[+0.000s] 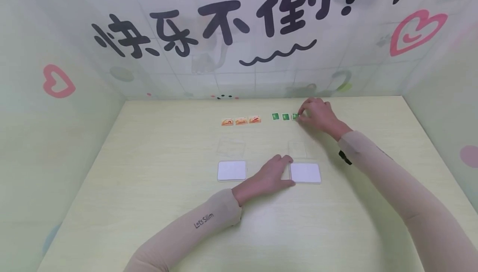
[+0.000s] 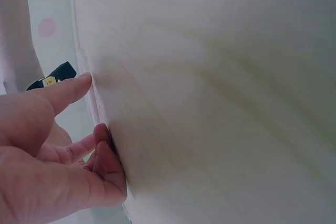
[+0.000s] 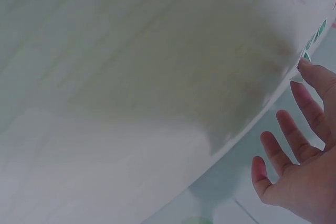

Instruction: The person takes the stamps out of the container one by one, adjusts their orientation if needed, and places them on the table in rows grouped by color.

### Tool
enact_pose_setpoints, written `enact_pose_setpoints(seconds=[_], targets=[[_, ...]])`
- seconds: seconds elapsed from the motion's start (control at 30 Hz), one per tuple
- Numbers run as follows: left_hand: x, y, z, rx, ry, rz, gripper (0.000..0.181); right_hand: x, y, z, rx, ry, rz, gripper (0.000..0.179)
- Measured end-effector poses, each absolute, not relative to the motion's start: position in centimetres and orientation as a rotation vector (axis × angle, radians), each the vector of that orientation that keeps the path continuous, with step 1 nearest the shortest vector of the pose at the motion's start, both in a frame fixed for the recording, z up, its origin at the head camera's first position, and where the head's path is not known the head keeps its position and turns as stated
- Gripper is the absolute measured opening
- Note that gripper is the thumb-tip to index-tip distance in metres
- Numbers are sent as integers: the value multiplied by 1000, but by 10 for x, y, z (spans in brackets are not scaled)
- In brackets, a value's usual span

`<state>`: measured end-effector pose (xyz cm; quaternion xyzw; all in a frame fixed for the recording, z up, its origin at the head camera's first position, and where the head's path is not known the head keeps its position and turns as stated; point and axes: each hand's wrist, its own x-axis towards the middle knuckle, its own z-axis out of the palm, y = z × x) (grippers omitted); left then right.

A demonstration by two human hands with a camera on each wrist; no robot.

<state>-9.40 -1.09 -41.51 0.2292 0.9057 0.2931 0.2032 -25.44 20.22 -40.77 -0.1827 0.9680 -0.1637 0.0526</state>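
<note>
My right hand (image 1: 322, 116) is at the far side of the table, its thumb and index finger pinching the rightmost small green card (image 1: 295, 116). Two more green cards (image 1: 285, 117) lie in line to its left. In the right wrist view the other fingers (image 3: 286, 135) are spread off the card. Lower down, my left hand (image 1: 269, 175) rests on the table, thumb and index finger apart at the left edge of the right white card stack (image 1: 306, 173). To its left lies another white card stack (image 1: 231, 170).
Three orange picture cards (image 1: 241, 121) lie in a row left of the green ones. Behind the white stacks are two clear plastic pieces (image 1: 230, 148), faintly visible. A printed wall sheet (image 1: 231, 77) stands along the table's back edge.
</note>
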Motion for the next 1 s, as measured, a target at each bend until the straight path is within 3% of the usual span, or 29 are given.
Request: enact_pose_setpoints(seconds=[1.0], targets=[[-95,-12,-416,625,2510,826,61,-258,208,-410,-577,2930,-489,22]])
